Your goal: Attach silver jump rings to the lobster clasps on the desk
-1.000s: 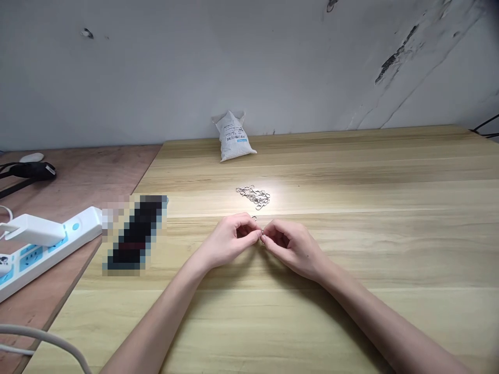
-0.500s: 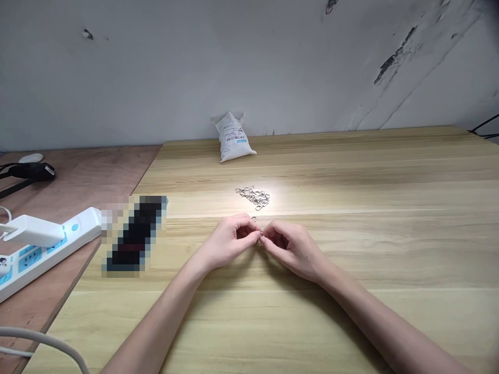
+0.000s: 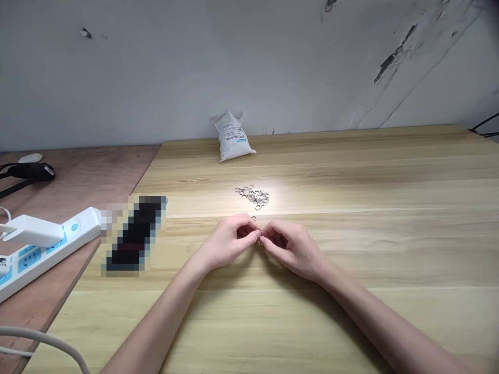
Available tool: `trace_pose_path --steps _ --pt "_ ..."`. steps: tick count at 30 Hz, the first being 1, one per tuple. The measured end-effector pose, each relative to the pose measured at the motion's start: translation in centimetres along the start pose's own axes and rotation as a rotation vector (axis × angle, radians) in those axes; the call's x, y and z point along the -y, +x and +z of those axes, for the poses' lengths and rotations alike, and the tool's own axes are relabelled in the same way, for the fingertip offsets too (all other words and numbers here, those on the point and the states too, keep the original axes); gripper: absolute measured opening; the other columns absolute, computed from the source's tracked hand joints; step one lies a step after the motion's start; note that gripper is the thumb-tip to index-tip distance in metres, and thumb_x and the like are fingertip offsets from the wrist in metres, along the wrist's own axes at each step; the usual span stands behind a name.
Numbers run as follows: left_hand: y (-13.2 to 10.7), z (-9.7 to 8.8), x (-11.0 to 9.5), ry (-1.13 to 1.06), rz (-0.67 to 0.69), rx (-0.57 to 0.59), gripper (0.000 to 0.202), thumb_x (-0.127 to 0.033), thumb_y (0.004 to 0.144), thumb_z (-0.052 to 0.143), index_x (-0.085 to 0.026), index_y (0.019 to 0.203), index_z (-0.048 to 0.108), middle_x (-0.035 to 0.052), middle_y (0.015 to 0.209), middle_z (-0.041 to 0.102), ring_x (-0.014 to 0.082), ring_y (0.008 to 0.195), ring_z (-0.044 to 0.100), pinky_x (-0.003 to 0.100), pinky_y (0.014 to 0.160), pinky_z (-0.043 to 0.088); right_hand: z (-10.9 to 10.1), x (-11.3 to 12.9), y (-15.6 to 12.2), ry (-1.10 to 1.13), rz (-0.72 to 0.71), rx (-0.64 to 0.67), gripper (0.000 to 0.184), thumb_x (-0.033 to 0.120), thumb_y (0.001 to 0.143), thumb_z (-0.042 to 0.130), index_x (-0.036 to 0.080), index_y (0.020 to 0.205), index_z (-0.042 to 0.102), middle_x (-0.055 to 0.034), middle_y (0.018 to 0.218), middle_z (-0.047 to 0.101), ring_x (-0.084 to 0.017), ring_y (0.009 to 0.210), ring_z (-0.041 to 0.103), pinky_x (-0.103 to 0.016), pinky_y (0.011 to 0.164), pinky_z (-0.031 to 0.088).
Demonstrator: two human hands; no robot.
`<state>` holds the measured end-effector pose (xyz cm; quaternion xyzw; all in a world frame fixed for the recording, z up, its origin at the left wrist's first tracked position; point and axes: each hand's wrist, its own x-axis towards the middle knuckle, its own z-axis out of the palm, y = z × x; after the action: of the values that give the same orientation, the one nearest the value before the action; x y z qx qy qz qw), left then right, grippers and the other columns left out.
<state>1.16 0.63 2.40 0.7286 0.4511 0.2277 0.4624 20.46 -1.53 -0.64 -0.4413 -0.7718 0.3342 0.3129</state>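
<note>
My left hand [image 3: 230,240] and my right hand [image 3: 290,246] meet fingertip to fingertip over the light wooden table [image 3: 351,249]. Both are pinched shut on a tiny metal piece [image 3: 261,239] between them, too small to name beyond a small silver ring or clasp. A little beyond my hands lies a loose heap of small silver metal rings and clasps [image 3: 253,196]. One more small ring [image 3: 253,218] lies just past my left fingers.
A small white printed bag [image 3: 233,136] leans near the wall at the back. Left of the table sits a blurred dark object [image 3: 134,234], a white power strip with a plug [image 3: 39,239], a black item [image 3: 29,171] and a grey cable [image 3: 47,343].
</note>
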Motion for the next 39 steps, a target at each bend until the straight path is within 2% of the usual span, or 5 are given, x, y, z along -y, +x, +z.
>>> trace_pose_path --steps 15,39 --pt "0.04 0.28 0.46 0.079 0.053 -0.017 0.019 -0.027 0.089 0.053 -0.018 0.083 0.069 0.0016 0.082 0.067 0.0146 0.075 0.057 0.025 0.065 0.041 -0.06 0.20 0.00 -0.009 -0.022 0.001 0.015 0.023 0.089 0.053 0.018 0.075 0.055 0.0025 0.063 0.053 -0.009 0.056 0.045 -0.022 0.053 0.033" --pt "0.09 0.20 0.43 0.069 0.039 -0.009 0.019 -0.028 0.090 0.053 -0.017 0.085 0.069 0.0017 0.083 0.067 0.0142 0.076 0.057 0.025 0.067 0.041 0.05 0.04 0.01 0.006 -0.030 -0.023 0.013 0.021 0.088 0.053 0.018 0.076 0.056 0.0017 0.064 0.055 -0.009 0.056 0.046 -0.021 0.053 0.033"
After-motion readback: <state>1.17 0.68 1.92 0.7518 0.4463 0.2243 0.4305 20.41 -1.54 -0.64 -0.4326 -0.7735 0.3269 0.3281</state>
